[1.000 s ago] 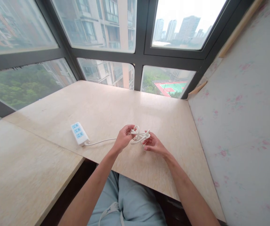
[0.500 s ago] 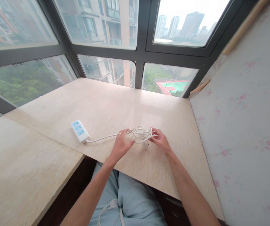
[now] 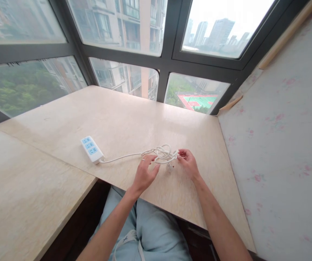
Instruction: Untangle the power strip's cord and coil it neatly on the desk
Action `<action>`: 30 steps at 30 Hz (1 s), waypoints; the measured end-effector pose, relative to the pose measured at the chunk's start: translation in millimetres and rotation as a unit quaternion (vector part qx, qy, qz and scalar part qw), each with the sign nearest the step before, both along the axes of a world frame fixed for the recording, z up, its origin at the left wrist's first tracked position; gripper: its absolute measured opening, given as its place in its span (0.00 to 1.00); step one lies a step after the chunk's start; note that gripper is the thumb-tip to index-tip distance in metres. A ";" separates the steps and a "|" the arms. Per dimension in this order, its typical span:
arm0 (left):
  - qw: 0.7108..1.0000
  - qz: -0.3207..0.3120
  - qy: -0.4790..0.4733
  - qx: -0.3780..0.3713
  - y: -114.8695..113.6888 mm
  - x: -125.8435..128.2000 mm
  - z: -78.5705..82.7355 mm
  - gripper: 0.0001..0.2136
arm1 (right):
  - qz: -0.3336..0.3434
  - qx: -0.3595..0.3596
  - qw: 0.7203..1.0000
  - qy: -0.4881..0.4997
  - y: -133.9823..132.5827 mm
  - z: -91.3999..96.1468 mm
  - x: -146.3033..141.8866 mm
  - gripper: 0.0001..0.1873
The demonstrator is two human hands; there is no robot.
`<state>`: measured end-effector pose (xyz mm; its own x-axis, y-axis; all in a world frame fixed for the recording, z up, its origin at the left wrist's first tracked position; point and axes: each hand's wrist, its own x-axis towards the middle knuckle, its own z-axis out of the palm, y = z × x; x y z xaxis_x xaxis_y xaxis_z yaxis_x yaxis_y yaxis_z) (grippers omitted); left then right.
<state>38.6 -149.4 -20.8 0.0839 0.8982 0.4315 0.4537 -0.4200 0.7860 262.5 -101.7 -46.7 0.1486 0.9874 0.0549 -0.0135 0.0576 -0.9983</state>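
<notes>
A white power strip [image 3: 92,149] with blue socket faces lies on the stone ledge, left of my hands. Its white cord [image 3: 164,154] runs right into a loose, tangled coil. At the coil's left side is my left hand [image 3: 144,175], thumb and fingers apart, fingertips close to the loops. My right hand [image 3: 190,165] pinches the coil's right end between thumb and fingers. Below the coil, near the right fingers, sits a pale plug [image 3: 169,167], partly hard to make out.
The beige stone ledge [image 3: 117,119] meets dark-framed windows [image 3: 166,65] at the back and a flowered wall [image 3: 281,145] on the right. Another slab [image 3: 30,174] adjoins at left. My legs [image 3: 156,224] are below the front edge.
My left hand has let go of the cord's left part and shifted slightly right and nearer me. The coil's left loops have spread out. My right hand remains at the coil's right end.
</notes>
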 end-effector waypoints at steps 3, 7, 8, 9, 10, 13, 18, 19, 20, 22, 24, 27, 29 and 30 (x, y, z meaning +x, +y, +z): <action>0.999 0.015 -0.037 0.012 2.6 6.2 -1.1 0.11 | -0.010 -0.006 1.000 -0.021 -3.6 9.6 4.1 0.17; 0.990 0.096 -0.106 0.008 8.5 14.2 -7.4 0.07 | 0.088 -0.057 0.992 -0.074 -12.0 28.9 13.3 0.16; 0.986 0.110 -0.125 -0.008 9.4 16.3 -10.7 0.06 | 0.127 -0.073 0.985 -0.089 -14.6 33.2 15.1 0.16; 0.984 0.111 -0.139 -0.030 9.7 18.3 -14.2 0.07 | 0.163 -0.084 0.977 -0.106 -17.3 36.8 16.2 0.15; 0.982 0.100 -0.148 -0.056 9.6 20.0 -17.6 0.07 | 0.194 -0.090 0.969 -0.126 -19.8 39.4 16.7 0.15; 0.980 0.052 -0.152 -0.116 7.8 22.9 -24.4 0.08 | 0.246 -0.077 0.948 -0.189 -25.7 41.1 14.7 0.14; 0.979 0.045 -0.156 -0.121 5.4 21.5 -24.3 0.08 | 0.264 -0.047 0.927 -0.262 -28.2 35.6 8.4 0.18; 0.980 0.042 -0.155 -0.118 5.2 21.1 -24.2 0.08 | 0.264 -0.039 0.924 -0.272 -28.0 35.1 7.7 0.18; 0.981 0.039 -0.155 -0.114 4.9 20.7 -24.4 0.08 | 0.265 -0.032 0.921 -0.284 -27.7 35.0 7.1 0.17; 0.982 0.034 -0.156 -0.103 4.6 20.2 -25.4 0.08 | 0.267 -0.021 0.910 -0.318 -27.2 35.4 5.7 0.17; 0.983 0.029 -0.157 -0.088 4.3 19.8 -26.8 0.07 | 0.269 -0.010 0.892 -0.364 -27.0 35.5 3.4 0.18; 0.984 0.014 -0.162 -0.072 4.0 18.9 -27.7 0.06 | 0.262 0.017 0.871 -0.415 -26.9 33.5 -0.6 0.18; 0.983 0.001 -0.167 -0.072 3.5 18.2 -27.4 0.06 | 0.251 0.034 0.867 -0.430 -26.4 31.2 -2.0 0.14; 0.983 -0.006 -0.169 -0.074 3.1 17.9 -27.1 0.06 | 0.246 0.042 0.867 -0.431 -25.9 30.0 -1.9 0.12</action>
<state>56.4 -146.3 -47.9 -0.0309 0.9533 0.3005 0.1528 -0.2926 0.9439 260.6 -127.6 -16.7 -0.4217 0.9067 0.0101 0.6922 0.3290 -0.6424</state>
